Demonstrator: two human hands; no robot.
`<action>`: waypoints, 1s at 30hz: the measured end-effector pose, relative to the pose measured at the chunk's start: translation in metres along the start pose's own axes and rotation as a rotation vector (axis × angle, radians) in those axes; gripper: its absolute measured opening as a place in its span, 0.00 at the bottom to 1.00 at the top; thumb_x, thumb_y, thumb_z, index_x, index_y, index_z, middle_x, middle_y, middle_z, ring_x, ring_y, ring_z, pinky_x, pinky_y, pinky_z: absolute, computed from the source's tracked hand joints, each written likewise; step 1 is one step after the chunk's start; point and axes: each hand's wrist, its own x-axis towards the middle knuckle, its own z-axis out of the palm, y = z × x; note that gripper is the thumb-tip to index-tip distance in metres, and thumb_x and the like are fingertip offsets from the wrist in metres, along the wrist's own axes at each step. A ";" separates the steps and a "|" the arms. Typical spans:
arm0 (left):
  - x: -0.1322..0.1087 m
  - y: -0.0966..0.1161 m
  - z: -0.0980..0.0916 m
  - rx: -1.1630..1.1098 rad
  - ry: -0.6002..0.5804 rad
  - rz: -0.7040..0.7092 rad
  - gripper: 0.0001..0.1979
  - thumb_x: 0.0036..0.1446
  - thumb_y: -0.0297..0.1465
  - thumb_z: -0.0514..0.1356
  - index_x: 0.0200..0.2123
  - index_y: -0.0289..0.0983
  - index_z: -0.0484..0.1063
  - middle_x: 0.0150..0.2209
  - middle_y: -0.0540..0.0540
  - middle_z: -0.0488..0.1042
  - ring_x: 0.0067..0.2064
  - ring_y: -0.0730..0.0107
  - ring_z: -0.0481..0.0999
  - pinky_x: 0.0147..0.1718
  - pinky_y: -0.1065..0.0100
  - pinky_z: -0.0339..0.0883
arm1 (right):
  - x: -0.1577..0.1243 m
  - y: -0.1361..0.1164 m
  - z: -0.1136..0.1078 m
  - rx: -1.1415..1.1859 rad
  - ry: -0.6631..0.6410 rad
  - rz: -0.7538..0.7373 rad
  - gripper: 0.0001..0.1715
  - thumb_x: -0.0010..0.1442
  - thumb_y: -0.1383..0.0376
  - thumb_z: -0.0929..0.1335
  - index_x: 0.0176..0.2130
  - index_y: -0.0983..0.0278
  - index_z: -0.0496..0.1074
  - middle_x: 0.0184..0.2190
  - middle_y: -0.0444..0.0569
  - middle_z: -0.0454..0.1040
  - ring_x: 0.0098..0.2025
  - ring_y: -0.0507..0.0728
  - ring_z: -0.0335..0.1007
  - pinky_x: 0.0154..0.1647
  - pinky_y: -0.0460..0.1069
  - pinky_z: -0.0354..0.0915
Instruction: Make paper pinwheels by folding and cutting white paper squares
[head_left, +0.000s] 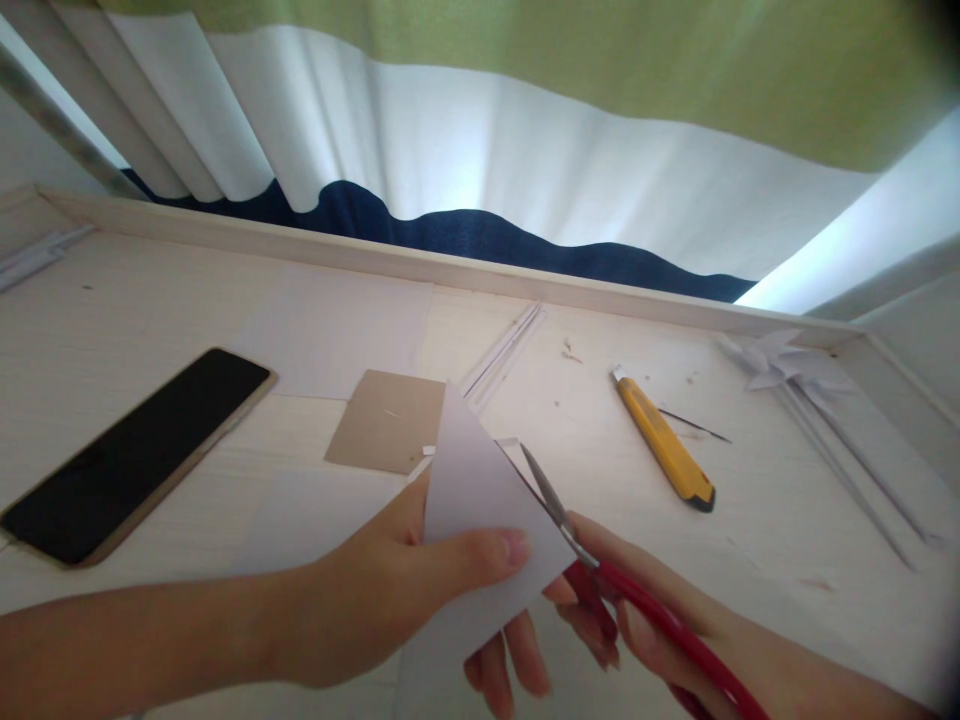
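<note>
My left hand (420,590) grips a folded sheet of white paper (480,480), thumb on top and fingers underneath. In my right hand (667,610) is a pair of scissors with red handles (660,605). Their blades lie along the paper's right edge, where a narrow strip (514,452) shows beside the cut. Part of my left hand's fingers is hidden behind the paper. Beyond the paper lies a brown piece of card (386,415) with small white scraps on it.
A black phone (142,450) lies at left. White sheets (337,325) and thin paper sticks (502,350) lie behind the hands. To the right are a yellow utility knife (660,435) and a paper pinwheel (784,360). A raised rim (420,265) and curtain (465,130) bound the back.
</note>
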 end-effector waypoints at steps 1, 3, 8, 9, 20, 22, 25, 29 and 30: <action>0.000 -0.001 0.001 -0.008 -0.004 0.009 0.10 0.54 0.32 0.54 0.30 0.33 0.73 0.22 0.49 0.75 0.18 0.78 0.72 0.20 0.78 0.64 | 0.000 0.002 0.001 0.027 -0.012 -0.016 0.23 0.56 0.47 0.59 0.40 0.63 0.62 0.30 0.46 0.60 0.28 0.50 0.56 0.28 0.45 0.59; 0.000 -0.003 0.001 -0.015 -0.001 0.006 0.09 0.54 0.33 0.55 0.30 0.34 0.73 0.22 0.49 0.75 0.19 0.76 0.72 0.21 0.76 0.64 | 0.001 0.005 0.003 0.089 -0.026 -0.043 0.23 0.56 0.48 0.58 0.40 0.63 0.62 0.30 0.45 0.59 0.26 0.49 0.54 0.25 0.44 0.57; 0.003 -0.007 -0.001 0.019 -0.012 -0.051 0.12 0.54 0.34 0.54 0.26 0.33 0.73 0.20 0.49 0.74 0.19 0.77 0.72 0.19 0.78 0.63 | 0.003 0.003 0.006 0.194 -0.045 -0.006 0.19 0.58 0.51 0.59 0.39 0.63 0.61 0.31 0.45 0.59 0.25 0.47 0.54 0.24 0.43 0.57; 0.003 -0.007 -0.001 0.006 -0.018 -0.047 0.12 0.54 0.34 0.54 0.26 0.34 0.73 0.21 0.49 0.74 0.19 0.77 0.71 0.18 0.78 0.62 | 0.003 0.002 0.006 0.193 -0.045 -0.010 0.18 0.58 0.52 0.59 0.39 0.63 0.61 0.31 0.45 0.59 0.25 0.47 0.54 0.24 0.43 0.57; 0.003 -0.003 0.002 -0.004 -0.076 -0.029 0.11 0.54 0.32 0.54 0.27 0.35 0.73 0.18 0.51 0.73 0.16 0.79 0.70 0.14 0.81 0.59 | 0.003 0.002 0.008 0.199 -0.013 -0.059 0.12 0.60 0.56 0.59 0.39 0.61 0.62 0.29 0.43 0.59 0.27 0.48 0.56 0.26 0.43 0.56; 0.003 -0.005 0.001 -0.010 -0.078 -0.033 0.12 0.55 0.32 0.53 0.26 0.34 0.73 0.18 0.50 0.74 0.17 0.79 0.71 0.15 0.80 0.60 | 0.003 0.001 0.007 0.173 -0.001 -0.059 0.12 0.60 0.57 0.59 0.39 0.61 0.63 0.30 0.43 0.60 0.27 0.48 0.56 0.26 0.43 0.57; 0.002 -0.006 0.000 -0.010 -0.066 -0.041 0.11 0.55 0.32 0.53 0.27 0.34 0.73 0.21 0.49 0.75 0.17 0.78 0.71 0.17 0.79 0.63 | 0.002 0.001 0.006 0.149 0.004 -0.046 0.13 0.60 0.57 0.60 0.39 0.62 0.64 0.30 0.44 0.62 0.27 0.48 0.56 0.26 0.43 0.57; 0.003 -0.007 -0.002 0.015 -0.049 -0.018 0.11 0.56 0.33 0.52 0.30 0.35 0.73 0.22 0.49 0.75 0.19 0.79 0.72 0.19 0.79 0.63 | 0.001 0.005 0.006 0.183 0.037 0.039 0.16 0.58 0.53 0.60 0.40 0.61 0.64 0.31 0.45 0.64 0.26 0.48 0.57 0.26 0.43 0.59; 0.004 -0.008 -0.003 0.030 -0.046 -0.014 0.12 0.57 0.34 0.52 0.30 0.35 0.73 0.22 0.49 0.74 0.19 0.79 0.72 0.19 0.79 0.63 | 0.002 0.005 0.006 0.190 0.052 0.051 0.17 0.58 0.52 0.60 0.40 0.61 0.64 0.31 0.45 0.64 0.26 0.48 0.58 0.26 0.43 0.60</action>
